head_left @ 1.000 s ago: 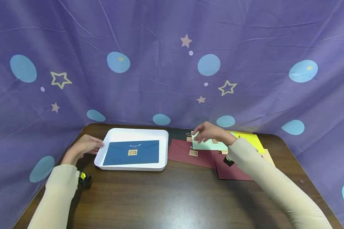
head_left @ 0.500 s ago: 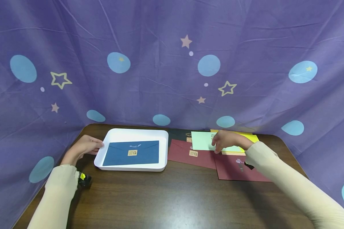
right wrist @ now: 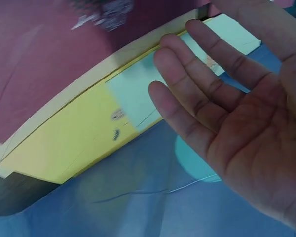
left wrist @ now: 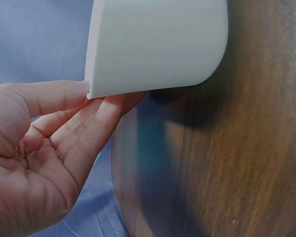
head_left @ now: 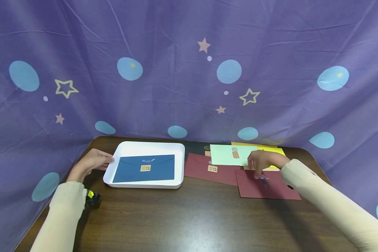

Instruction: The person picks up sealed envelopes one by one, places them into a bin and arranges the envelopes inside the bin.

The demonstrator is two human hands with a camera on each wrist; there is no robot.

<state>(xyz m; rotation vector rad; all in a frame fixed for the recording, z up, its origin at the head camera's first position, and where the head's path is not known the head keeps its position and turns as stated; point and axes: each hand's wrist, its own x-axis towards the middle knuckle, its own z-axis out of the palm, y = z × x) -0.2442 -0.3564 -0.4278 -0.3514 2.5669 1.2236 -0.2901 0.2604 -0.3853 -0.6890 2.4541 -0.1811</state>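
My left hand [head_left: 96,161] pinches the left rim of a white tray [head_left: 151,144]; in the left wrist view the thumb and fingers meet at the edge of the tray wall [left wrist: 158,49]. A dark blue envelope [head_left: 159,168] with a tan label lies in the tray. My right hand [head_left: 263,161] is held over the envelopes on the right, holding nothing. Its fingers [right wrist: 182,113] are loosely bent in the right wrist view. Below it lie a dark red envelope [head_left: 280,185], a mint green envelope [head_left: 223,155] and a yellow envelope [head_left: 278,152].
Another dark red envelope [head_left: 195,166] with a tan label lies right of the tray. A black envelope [head_left: 193,147] shows partly behind it. A cream envelope edge peeks from under the yellow one. The wooden table [head_left: 163,220] ends at a purple patterned curtain [head_left: 176,87].
My right hand has moved right and a little down, from the mint green envelope's left end to above the right dark red envelope. My left hand and the tray stay in place.
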